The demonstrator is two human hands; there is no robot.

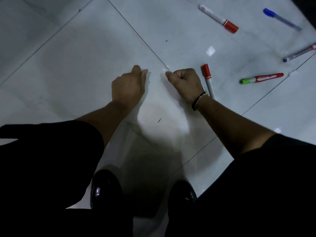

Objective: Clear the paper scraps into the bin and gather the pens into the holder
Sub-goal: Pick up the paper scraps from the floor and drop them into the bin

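My left hand (129, 86) and my right hand (185, 83) are both closed on the top edge of a clear, thin plastic bag (162, 127) that hangs between them down toward my shoes. Several pens lie on the white tiled floor to the right. A white marker with a red cap (207, 79) lies just beside my right wrist. A red pen with a green end (261, 78) is farther right. Another red-capped white marker (218, 18) and a blue-capped pen (282, 19) lie at the top right. No paper scraps or holder are in view.
A grey pen (299, 53) reaches in from the right edge. My two black shoes (106, 187) stand on the tiles below the bag. Small dark specks (159, 120) dot the floor. A dark object cuts the top right corner.
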